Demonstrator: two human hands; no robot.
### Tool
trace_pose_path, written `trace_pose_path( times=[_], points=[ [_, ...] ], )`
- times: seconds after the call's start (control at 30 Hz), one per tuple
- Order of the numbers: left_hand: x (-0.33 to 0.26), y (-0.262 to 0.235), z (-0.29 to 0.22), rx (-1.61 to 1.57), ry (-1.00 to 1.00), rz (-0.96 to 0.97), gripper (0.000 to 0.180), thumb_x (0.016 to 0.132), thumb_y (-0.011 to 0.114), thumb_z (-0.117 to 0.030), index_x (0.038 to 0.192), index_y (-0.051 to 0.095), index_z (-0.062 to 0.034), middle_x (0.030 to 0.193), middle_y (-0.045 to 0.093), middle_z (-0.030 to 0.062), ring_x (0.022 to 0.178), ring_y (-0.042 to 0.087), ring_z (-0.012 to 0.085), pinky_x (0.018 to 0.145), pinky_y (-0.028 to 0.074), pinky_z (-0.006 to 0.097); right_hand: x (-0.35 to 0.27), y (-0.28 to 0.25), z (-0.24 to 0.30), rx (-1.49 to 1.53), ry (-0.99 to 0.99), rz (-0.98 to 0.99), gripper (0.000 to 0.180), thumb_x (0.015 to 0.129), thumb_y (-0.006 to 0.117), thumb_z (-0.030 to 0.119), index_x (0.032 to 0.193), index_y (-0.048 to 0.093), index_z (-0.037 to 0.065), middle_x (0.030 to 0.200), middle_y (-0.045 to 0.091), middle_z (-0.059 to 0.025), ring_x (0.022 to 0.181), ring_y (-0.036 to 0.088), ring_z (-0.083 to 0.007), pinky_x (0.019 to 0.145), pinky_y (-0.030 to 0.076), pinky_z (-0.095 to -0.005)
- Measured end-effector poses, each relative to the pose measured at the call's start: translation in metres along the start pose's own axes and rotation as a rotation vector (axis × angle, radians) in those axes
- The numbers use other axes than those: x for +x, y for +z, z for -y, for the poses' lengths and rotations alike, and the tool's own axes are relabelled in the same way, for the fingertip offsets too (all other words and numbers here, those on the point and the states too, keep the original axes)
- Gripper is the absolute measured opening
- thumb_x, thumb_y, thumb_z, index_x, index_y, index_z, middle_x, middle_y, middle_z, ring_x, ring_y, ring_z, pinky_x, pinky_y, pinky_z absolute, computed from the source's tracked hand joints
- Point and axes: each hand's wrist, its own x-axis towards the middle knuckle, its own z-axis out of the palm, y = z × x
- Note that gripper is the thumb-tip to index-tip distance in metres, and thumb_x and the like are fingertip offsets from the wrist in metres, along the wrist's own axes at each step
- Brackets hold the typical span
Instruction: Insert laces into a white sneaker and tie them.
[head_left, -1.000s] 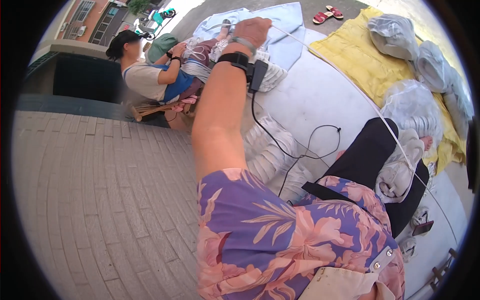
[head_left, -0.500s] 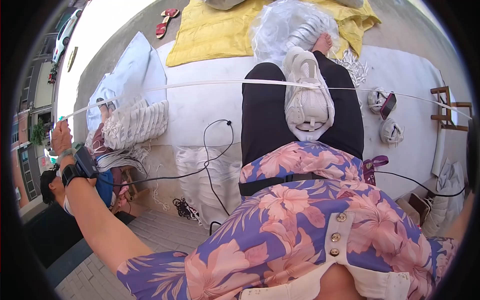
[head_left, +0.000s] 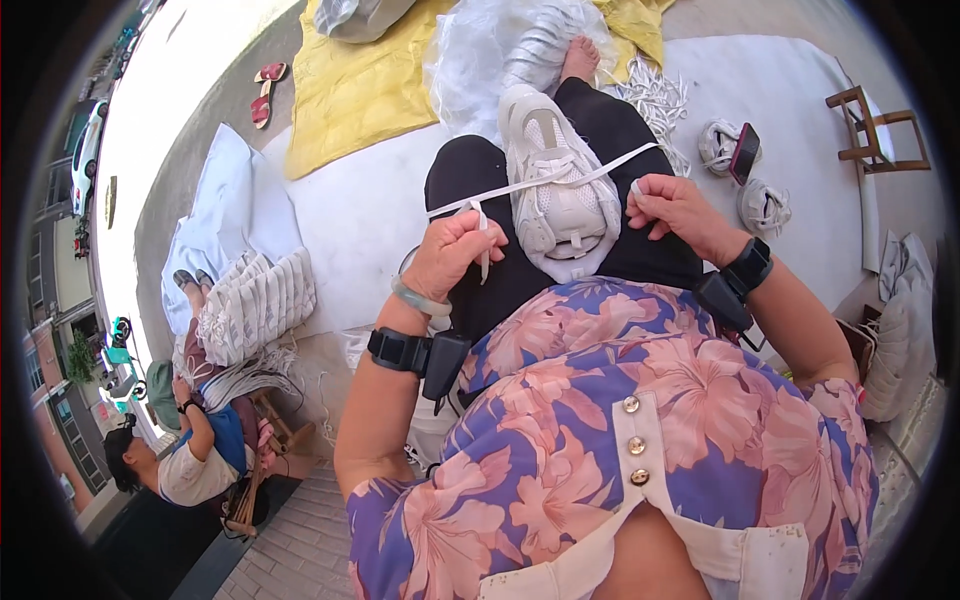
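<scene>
Both hands are now close together over the lap, each pinching part of a thin white lace (head_left: 505,191). Half a second ago the left arm was stretched far out to the left, drawing the lace taut, and the right hand was out of view. Now the left hand (head_left: 460,245) has come back above the left thigh, gripping the lace between thumb and curled fingers, with a short piece hanging below. Right of it, a pale sneaker (head_left: 560,205) lies along the lap between the thighs, as it did before, with the lace crossing its top and slanting over both thighs. On its other side, the right hand (head_left: 685,212) has come into view, its thumb and forefinger closed on a bit of lace.

Around them, from the left: a seated co-worker (head_left: 195,475); a light blue cloth (head_left: 225,200); a row of white shoes (head_left: 255,305); red sandals (head_left: 262,110); a yellow sheet (head_left: 360,90); a clear plastic bag (head_left: 470,60); a heap of white laces (head_left: 655,97); two loose shoes (head_left: 765,208), one with a dark phone (head_left: 743,154) leaning on it; and a wooden stool (head_left: 853,154).
</scene>
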Motion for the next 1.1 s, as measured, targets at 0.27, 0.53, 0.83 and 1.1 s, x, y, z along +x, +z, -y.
trace_pose_path(
  times=[0.27, 0.53, 0.83, 1.1],
  points=[
    [0.050, 0.058, -0.018, 1.017, 0.904, -0.189, 0.008, 0.067, 0.060, -0.007, 0.070, 0.055, -0.0023, 0.098, 0.062, 0.0110, 0.086, 0.054, 0.0301, 0.082, 0.038, 0.038, 0.075, 0.025, 0.006, -0.009, -0.477, -0.099, 0.019, 0.085, 0.056, 0.014, 0.098, 0.064, 0.004, 0.079, 0.056, 0.0061, 0.065, 0.043, -0.0003, 0.056, 0.036, -0.0152],
    [0.079, 0.039, -0.013, 0.733, 0.873, -0.448, 0.010, 0.079, 0.060, -0.008, 0.074, 0.054, -0.0017, 0.085, 0.064, 0.0069, 0.064, 0.054, 0.0147, 0.058, 0.043, 0.026, 0.077, 0.028, -0.001, 0.176, -0.390, -0.228, 0.014, 0.082, 0.059, 0.012, 0.090, 0.064, 0.000, 0.069, 0.053, 0.0041, 0.058, 0.042, -0.0023, 0.051, 0.035, -0.0172],
    [0.051, 0.048, -0.010, -0.013, 0.343, -0.348, 0.015, 0.092, 0.046, -0.020, 0.085, 0.049, -0.0070, 0.067, 0.060, 0.0043, 0.046, 0.045, 0.0032, 0.043, 0.037, 0.016, 0.066, 0.032, -0.008, 0.214, -0.471, -0.235, 0.010, 0.078, 0.060, 0.006, 0.085, 0.062, -0.001, 0.067, 0.055, 0.0030, 0.059, 0.047, -0.0026, 0.055, 0.040, -0.0176],
    [0.044, 0.043, -0.008, -0.439, 0.225, -0.343, 0.016, 0.091, 0.047, -0.022, 0.086, 0.048, -0.0068, 0.075, 0.062, 0.0092, 0.051, 0.055, 0.0102, 0.046, 0.044, 0.020, 0.069, 0.028, -0.009, 0.206, -0.410, -0.209, 0.003, 0.081, 0.058, 0.004, 0.081, 0.060, 0.001, 0.068, 0.052, 0.0050, 0.060, 0.043, -0.0008, 0.055, 0.037, -0.0158]
  ],
)
